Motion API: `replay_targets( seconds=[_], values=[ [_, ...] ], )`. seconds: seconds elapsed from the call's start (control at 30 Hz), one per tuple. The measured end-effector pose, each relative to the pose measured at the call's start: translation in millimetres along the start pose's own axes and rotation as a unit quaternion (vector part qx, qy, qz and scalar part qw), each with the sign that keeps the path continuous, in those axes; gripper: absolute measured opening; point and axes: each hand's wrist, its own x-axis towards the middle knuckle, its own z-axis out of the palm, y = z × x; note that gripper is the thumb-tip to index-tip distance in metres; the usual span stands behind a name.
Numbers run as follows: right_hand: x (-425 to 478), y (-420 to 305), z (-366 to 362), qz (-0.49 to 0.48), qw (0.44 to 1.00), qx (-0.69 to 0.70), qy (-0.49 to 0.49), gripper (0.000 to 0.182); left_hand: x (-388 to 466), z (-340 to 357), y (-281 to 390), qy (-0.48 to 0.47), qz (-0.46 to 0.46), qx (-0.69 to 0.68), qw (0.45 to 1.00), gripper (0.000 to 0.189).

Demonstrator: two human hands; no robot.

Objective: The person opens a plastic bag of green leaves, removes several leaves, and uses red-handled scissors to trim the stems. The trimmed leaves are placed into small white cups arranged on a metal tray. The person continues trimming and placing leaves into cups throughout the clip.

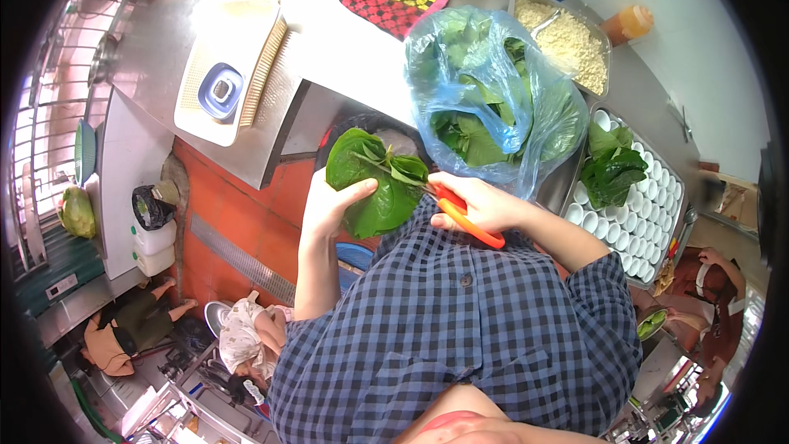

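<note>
My left hand [330, 203] holds a bunch of broad, glossy green leaves [388, 203], with the thumb pressed across them. Smaller folded leaves and stems lie on top of the bunch. In my right hand [487, 200] is a pair of scissors [471, 225] with orange handles. The blades meet the right side of the bunch at the stems, and leaves partly hide them. Just beyond my hands, on the steel table, sits a blue plastic bag [564, 129] full of leafy greens [484, 145]. Below the bunch is a container with a black plastic liner [354, 123], partly covered by the leaves.
At right, a metal tray holds several small white cups [616, 231] with loose leaves [613, 176] on top. Behind it stand a tray of pale crumbly food [570, 43] and an orange bottle [629, 23]. A white basket [191, 102] is at left. Other people are nearby.
</note>
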Motion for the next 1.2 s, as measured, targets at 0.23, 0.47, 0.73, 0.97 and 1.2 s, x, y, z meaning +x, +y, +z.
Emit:
replay_targets(
  seconds=[0.23, 0.47, 0.73, 0.97, 1.2],
  values=[
    [30, 7, 10, 0.031, 0.997, 0.019, -0.061, 0.062, -4, -20, -8, 0.021, -0.024, -0.024, 0.999, 0.042],
    [73, 26, 25, 0.038, 0.998, -0.011, -0.051, 0.060, 8, -57, -32, 0.058, -0.063, 0.016, 0.996, 0.034],
    [-6, -17, -4, -0.156, 0.975, 0.097, 0.126, 0.045, -21, -98, -18, 0.117, 0.004, 0.070, 0.991, 0.033],
    [-135, 7, -25, -0.197, 0.824, 0.301, 0.437, 0.037, 26, 107, 44, -0.206, 0.106, 0.058, 0.971, 0.032],
    [-252, 60, 1, -0.146, 0.627, 0.249, 0.723, 0.032, 66, 324, -23, -0.416, 0.206, 0.223, 0.857, 0.030]
  ],
)
